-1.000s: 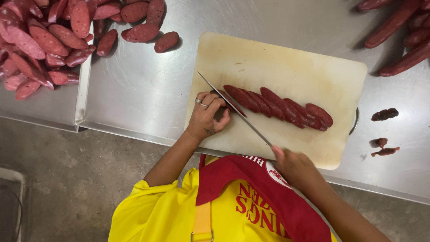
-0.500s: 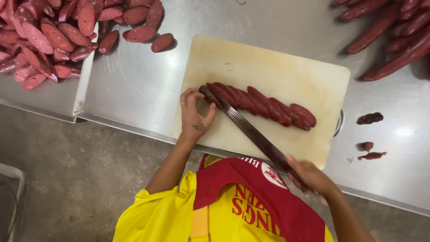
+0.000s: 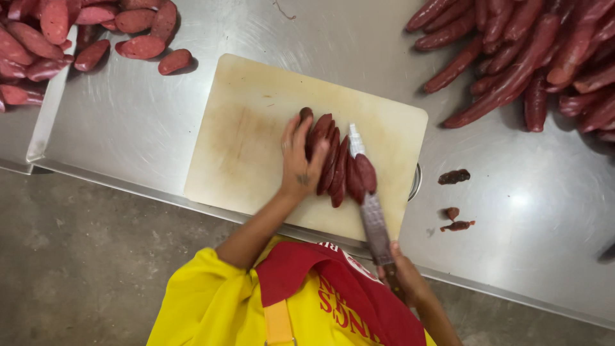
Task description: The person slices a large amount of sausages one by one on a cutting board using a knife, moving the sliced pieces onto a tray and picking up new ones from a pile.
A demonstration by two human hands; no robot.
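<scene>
Head view shows the left hand pressing flat on the sliced sausage on the cutting board while the right hand grips the knife; fingertips are best kept clear of the blade.

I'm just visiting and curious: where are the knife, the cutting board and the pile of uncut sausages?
knife [image 3: 370, 211]: head view, middle of the blade.
cutting board [image 3: 243, 138]: head view, bare left part.
uncut sausages [image 3: 532, 54]: head view, middle of the pile.
</scene>
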